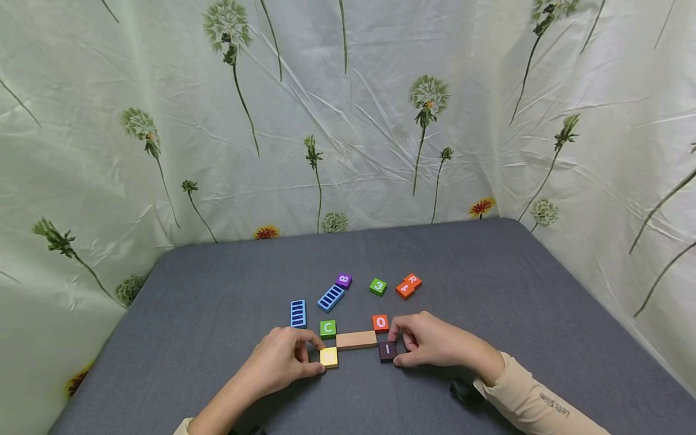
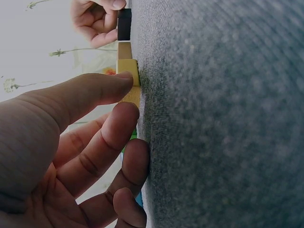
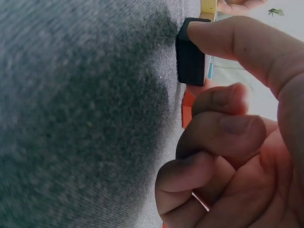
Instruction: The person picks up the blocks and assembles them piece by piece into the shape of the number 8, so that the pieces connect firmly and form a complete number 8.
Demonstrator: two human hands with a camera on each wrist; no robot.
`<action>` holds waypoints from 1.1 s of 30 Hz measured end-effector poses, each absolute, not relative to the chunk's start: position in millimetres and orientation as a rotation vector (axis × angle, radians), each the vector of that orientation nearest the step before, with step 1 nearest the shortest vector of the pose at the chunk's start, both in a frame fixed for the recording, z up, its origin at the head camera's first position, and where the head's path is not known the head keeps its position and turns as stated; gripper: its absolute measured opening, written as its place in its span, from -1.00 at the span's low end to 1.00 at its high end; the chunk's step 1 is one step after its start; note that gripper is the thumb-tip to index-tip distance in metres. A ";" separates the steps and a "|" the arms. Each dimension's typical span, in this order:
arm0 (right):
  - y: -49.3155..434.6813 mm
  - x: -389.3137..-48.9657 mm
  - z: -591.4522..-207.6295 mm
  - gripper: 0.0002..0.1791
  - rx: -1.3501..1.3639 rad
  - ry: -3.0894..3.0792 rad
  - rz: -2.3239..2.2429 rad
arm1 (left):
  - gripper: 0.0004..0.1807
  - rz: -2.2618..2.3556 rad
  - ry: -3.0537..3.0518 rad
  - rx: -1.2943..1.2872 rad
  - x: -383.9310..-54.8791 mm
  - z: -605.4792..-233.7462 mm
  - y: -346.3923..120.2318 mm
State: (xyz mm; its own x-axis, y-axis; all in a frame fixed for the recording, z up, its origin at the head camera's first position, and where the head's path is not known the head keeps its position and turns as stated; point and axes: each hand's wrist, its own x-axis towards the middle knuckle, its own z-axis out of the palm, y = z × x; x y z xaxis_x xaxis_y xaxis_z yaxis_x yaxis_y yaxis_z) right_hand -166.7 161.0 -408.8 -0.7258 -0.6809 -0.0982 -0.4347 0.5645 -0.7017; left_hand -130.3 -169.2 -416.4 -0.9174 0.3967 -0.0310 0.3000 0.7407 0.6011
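Note:
My left hand (image 1: 280, 359) pinches a square yellow block (image 1: 328, 357) between thumb and index finger, flat on the grey table. On the other side, my right hand (image 1: 435, 341) grips a black block (image 1: 387, 351) with a white line on top, thumb at the near edge in the right wrist view (image 3: 192, 57). A plain wooden plank (image 1: 356, 340) lies between and slightly beyond these two blocks. At its left end sits a green block marked C (image 1: 328, 328); at its right end is an orange-red block marked 0 (image 1: 380, 322).
Farther back on the grey table (image 1: 244, 272) lie two blue barred blocks, one upright to my view (image 1: 298, 313) and one slanted (image 1: 331, 298). A purple 8 block (image 1: 344, 280), a green 3 block (image 1: 377, 286) and two orange blocks (image 1: 405, 290) are near them. Flowered cloth (image 1: 370, 151) hangs behind.

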 end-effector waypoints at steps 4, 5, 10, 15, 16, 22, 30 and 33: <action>161.0 -167.7 -409.0 -0.72 -0.913 2.436 -0.948 | -0.74 0.928 2.782 0.559 -130.6 -416.3 -169.4; 161.1 -167.9 -409.1 -0.72 -0.917 2.437 -0.947 | -0.74 0.929 2.782 0.560 -130.8 -416.3 -169.6; 161.0 -168.3 -409.5 -0.71 -0.931 2.439 -0.949 | -0.74 0.926 2.790 0.570 -131.0 -416.8 -170.4; 160.9 -169.1 -410.0 -0.71 -0.919 2.421 -0.955 | -0.73 0.934 2.785 0.571 -130.4 -416.6 -170.7; 160.9 -169.3 -410.2 -0.71 -0.916 2.417 -0.956 | -0.73 0.933 2.783 0.569 -130.4 -416.7 -170.6; 161.4 -169.9 -411.5 -0.70 -0.924 2.415 -0.949 | -0.74 0.936 2.772 0.557 -130.9 -416.4 -168.9; 162.7 -169.9 -412.6 -0.69 -0.946 2.406 -0.962 | -0.74 0.953 2.763 0.568 -130.3 -416.5 -169.0; 163.2 -170.4 -413.0 -0.68 -0.947 2.397 -0.967 | -0.74 0.956 2.758 0.566 -130.2 -416.5 -169.3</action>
State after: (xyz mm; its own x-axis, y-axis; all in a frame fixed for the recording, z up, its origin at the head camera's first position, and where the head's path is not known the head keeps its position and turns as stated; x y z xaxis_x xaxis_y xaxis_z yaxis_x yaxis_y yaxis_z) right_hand -170.4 163.2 -413.0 -0.6975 -0.7100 -0.0975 -0.4433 0.5344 -0.7197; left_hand -130.2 -169.3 -416.5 -0.9139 0.4045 -0.0340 0.2966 0.7228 0.6242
